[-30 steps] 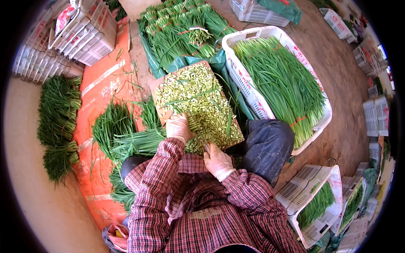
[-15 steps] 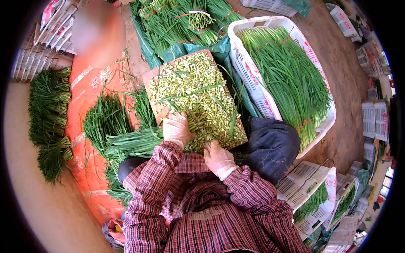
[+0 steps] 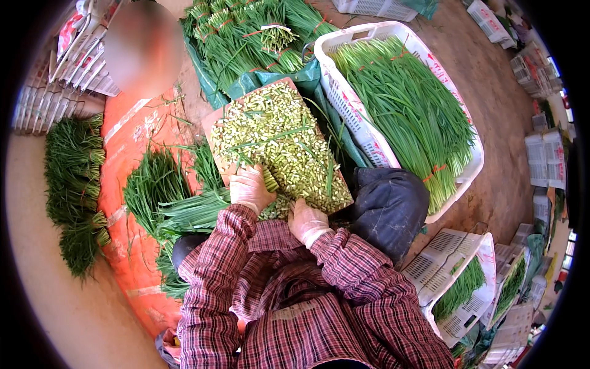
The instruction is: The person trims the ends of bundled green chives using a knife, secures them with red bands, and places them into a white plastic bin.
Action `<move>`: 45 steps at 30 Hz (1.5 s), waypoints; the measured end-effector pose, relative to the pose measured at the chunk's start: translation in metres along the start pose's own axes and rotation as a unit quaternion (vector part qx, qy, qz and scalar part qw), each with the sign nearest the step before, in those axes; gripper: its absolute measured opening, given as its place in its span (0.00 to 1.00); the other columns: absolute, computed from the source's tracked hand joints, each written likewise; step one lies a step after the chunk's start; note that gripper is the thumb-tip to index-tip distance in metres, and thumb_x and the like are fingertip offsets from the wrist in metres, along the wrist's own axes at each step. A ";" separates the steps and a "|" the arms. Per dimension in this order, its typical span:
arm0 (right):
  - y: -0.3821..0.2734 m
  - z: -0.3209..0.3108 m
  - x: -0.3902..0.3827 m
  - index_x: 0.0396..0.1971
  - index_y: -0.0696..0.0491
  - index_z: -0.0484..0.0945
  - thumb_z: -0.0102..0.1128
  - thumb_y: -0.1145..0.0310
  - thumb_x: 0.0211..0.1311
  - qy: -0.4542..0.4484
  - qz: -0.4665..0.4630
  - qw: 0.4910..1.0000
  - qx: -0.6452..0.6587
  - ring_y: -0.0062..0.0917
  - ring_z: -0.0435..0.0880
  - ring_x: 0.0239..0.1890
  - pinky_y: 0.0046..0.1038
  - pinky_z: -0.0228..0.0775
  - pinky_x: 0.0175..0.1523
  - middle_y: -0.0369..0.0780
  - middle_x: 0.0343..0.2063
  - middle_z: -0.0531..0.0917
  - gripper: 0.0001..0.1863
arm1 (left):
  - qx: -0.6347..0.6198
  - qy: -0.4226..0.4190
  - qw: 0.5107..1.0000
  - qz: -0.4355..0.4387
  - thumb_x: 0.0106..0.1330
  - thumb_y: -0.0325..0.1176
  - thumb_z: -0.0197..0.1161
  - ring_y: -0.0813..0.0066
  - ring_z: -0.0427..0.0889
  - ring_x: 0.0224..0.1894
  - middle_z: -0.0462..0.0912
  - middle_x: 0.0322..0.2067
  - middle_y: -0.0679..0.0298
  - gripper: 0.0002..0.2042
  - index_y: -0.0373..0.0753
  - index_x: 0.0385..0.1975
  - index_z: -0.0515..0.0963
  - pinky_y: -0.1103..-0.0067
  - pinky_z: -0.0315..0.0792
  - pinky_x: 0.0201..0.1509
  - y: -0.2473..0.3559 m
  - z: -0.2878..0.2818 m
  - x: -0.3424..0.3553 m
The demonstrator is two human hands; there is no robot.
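My left hand, in a thin pale glove, is closed round a bundle of garlic chives at the near left edge of a wooden board. The bundle's cut stem ends stick out just past my fingers, and its long leaves trail off to the left. My right hand, gloved too, is closed at the board's near edge on a knife whose blade is almost wholly hidden now. Short chopped chive pieces cover most of the board, with a few long green leaves lying over them.
A white plastic crate full of tied chives stands at the right. More bundles lie on green sheeting beyond the board. Loose chives rest on an orange sheet. Another person is at the upper left, near stacked crates.
The view has shifted slightly. My left hand still grips the bundle, whose cut ends now show more clearly. The knife blade, partly visible before between my hands, is now mostly out of sight.
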State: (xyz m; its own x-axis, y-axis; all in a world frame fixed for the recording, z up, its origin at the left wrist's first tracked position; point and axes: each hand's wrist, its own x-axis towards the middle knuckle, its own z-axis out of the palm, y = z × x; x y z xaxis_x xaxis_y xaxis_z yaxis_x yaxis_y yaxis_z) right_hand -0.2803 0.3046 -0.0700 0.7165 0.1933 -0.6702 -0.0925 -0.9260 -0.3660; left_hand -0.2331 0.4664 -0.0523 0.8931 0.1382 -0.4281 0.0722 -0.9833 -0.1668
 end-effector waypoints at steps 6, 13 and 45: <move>0.018 0.006 -0.011 0.47 0.55 0.72 0.56 0.52 0.68 0.010 0.004 1.000 -0.001 0.49 0.87 0.40 0.46 0.78 0.48 0.51 0.35 0.87 0.21 | -0.242 0.056 0.965 0.080 0.33 0.56 0.85 0.49 0.67 0.69 0.70 0.65 0.47 0.65 0.35 0.73 0.55 0.65 0.66 0.70 -0.043 -0.004 -0.017; 0.007 -0.002 -0.011 0.46 0.53 0.78 0.57 0.46 0.67 0.078 -0.068 0.994 -0.036 0.43 0.86 0.46 0.43 0.75 0.52 0.48 0.41 0.87 0.23 | -0.426 0.146 0.891 0.058 0.39 0.47 0.85 0.47 0.78 0.59 0.77 0.58 0.45 0.58 0.35 0.72 0.56 0.64 0.73 0.65 -0.103 0.031 -0.059; -0.024 -0.064 -0.086 0.65 0.58 0.66 0.64 0.58 0.62 -0.332 -0.256 0.581 0.698 0.33 0.83 0.52 0.37 0.77 0.61 0.44 0.53 0.81 0.35 | -0.834 -0.099 0.523 0.143 0.61 0.66 0.65 0.61 0.67 0.71 0.68 0.68 0.49 0.53 0.27 0.73 0.54 0.66 0.62 0.73 -0.092 0.014 -0.174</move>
State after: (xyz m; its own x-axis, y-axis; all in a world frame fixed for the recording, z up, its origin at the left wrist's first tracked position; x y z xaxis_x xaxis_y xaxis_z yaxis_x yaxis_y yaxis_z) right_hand -0.2956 0.2898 0.0377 0.5152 0.8392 -0.1743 -0.7872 0.3829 -0.4834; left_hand -0.4015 0.5344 0.0251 0.9215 -0.1956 -0.3354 0.3833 0.3209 0.8661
